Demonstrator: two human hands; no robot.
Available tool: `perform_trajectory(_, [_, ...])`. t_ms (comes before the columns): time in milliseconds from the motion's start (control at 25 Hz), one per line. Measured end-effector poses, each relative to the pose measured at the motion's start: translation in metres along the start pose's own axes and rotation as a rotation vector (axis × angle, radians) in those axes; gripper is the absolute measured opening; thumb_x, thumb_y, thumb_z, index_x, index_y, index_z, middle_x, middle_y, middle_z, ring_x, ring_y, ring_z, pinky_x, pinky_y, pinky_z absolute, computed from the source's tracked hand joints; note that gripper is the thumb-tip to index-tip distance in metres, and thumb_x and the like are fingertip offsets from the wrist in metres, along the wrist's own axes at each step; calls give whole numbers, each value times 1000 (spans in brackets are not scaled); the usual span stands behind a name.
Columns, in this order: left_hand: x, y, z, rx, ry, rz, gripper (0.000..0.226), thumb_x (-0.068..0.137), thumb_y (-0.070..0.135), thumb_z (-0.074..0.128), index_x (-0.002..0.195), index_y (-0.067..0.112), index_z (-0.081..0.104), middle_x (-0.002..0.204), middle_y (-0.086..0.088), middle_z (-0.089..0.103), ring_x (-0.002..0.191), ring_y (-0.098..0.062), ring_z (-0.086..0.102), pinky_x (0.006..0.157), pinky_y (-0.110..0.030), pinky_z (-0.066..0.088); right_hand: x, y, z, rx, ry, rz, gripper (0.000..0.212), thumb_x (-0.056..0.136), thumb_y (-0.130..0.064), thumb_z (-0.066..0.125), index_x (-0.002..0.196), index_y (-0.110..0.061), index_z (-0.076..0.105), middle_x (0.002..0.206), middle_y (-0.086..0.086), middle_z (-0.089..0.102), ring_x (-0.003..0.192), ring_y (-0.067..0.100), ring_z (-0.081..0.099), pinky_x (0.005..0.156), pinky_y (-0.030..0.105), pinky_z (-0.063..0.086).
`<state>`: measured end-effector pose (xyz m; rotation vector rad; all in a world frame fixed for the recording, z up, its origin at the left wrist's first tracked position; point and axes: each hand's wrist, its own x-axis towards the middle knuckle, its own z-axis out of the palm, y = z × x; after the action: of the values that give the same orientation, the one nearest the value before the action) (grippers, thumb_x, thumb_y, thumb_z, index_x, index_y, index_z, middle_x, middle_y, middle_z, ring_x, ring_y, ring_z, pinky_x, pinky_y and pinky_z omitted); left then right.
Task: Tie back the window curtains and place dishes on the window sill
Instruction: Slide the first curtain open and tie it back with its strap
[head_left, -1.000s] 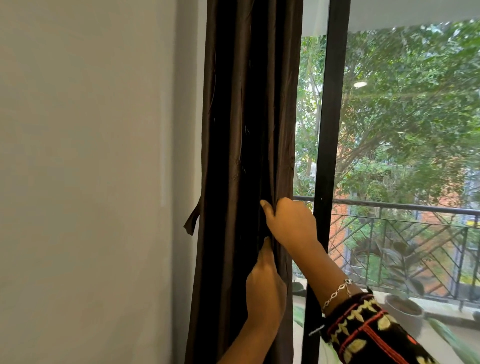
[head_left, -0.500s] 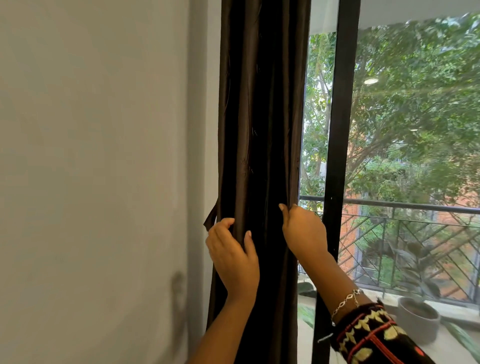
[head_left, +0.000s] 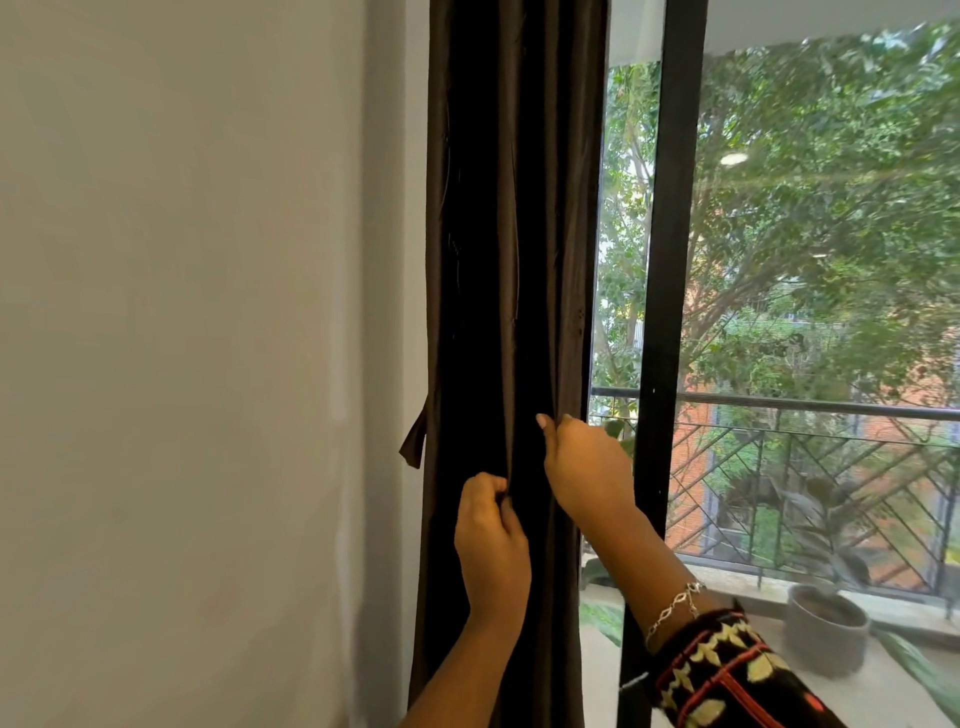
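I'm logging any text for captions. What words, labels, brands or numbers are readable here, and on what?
None: no readable text anywhere in view.
The dark curtain, wall, window frame and grey pot outside carry no letters or numbers.
The patterned sleeve shows only embroidered shapes, not writing.

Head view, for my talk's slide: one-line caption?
The left hand and right hand grip folds of the dark curtain beside the window frame.

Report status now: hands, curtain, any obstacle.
Left hand pinches a curtain fold. Right hand grips its window-side edge. Fabric strap hangs loose, curtain not yet tied. Nothing in the way.
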<state>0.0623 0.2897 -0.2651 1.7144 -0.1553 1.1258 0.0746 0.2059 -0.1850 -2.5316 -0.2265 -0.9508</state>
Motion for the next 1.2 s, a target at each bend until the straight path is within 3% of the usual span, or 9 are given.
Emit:
perform_trajectory(80, [-4, 2, -1, -1, -34, 43, 11, 86, -4, 53, 90, 4, 60, 86, -2, 59, 79, -11, 57, 70, -9, 45, -3, -4, 0, -30, -8, -36, 46, 99, -42, 23, 61, -18, 29, 54, -2, 38, 57, 25, 50, 52, 29, 34])
perform_trajectory(240, [-11, 5, -1, 22, -86, 88, 12, 88, -2, 52, 95, 1, 61, 90, -6, 60, 80, -12, 56, 73, -20, 50, -10, -10, 5, -64, -37, -106, 56, 91, -59, 28, 55, -16, 30, 51, -1, 36, 49, 20, 40, 48, 28, 30])
perform_trajectory(360, [-16, 3, -2, 4, -132, 76, 13, 88, -2, 52, 96, 0, 60, 89, -7, 59, 77, -12, 54, 68, -9, 41, -13, -10, 15, -124, -50, -74, 53, 95, -50, 32, 54, -17, 27, 53, -2, 33, 55, 22, 44, 50, 28, 29])
perform_trajectory(480, [-19, -2, -7, 4, -133, 66, 9, 88, 1, 53, 91, 3, 61, 86, 3, 53, 77, -8, 52, 66, -4, 39, -15, -8, 24, -114, -38, -12, 50, 99, -41, 29, 55, -18, 26, 53, -3, 33, 51, 19, 39, 47, 29, 24])
perform_trajectory(720, [4, -10, -34, -186, 156, 28, 9, 83, 10, 65, 86, 12, 57, 80, 1, 55, 73, -10, 55, 66, -10, 44, -16, -6, 27, -68, -19, 5, 46, 99, -39, 30, 58, -17, 33, 52, -4, 34, 63, 30, 56, 53, 29, 33])
perform_trajectory(880, [27, -26, -48, -177, 299, -95, 23, 78, 10, 70, 93, 12, 53, 86, 7, 50, 80, -8, 50, 73, -5, 39, -17, -2, 25, -24, -51, -13, 45, 99, -39, 30, 61, -15, 34, 54, -2, 37, 57, 25, 46, 55, 29, 34])
perform_trajectory(1040, [23, -38, -45, -129, 137, -190, 28, 78, 7, 70, 99, 9, 53, 94, -1, 55, 83, -12, 54, 75, -11, 45, -18, -5, 25, -22, -41, -30, 45, 99, -39, 30, 60, -15, 34, 54, -2, 38, 54, 22, 44, 54, 28, 33])
perform_trajectory(1120, [17, -40, -43, -103, 78, -198, 17, 82, 0, 63, 90, 12, 54, 85, -1, 58, 76, -13, 57, 73, -23, 51, -17, -5, 27, -7, -54, -18, 43, 99, -40, 30, 69, -10, 42, 54, -1, 39, 55, 24, 46, 54, 30, 36])
perform_trajectory(1200, [9, -37, -40, -88, 67, -149, 21, 82, -6, 58, 81, 15, 53, 76, 4, 55, 69, -9, 55, 67, -22, 48, -14, -7, 29, -15, -67, -6, 43, 98, -41, 29, 74, -9, 45, 55, -1, 40, 57, 25, 50, 54, 31, 39])
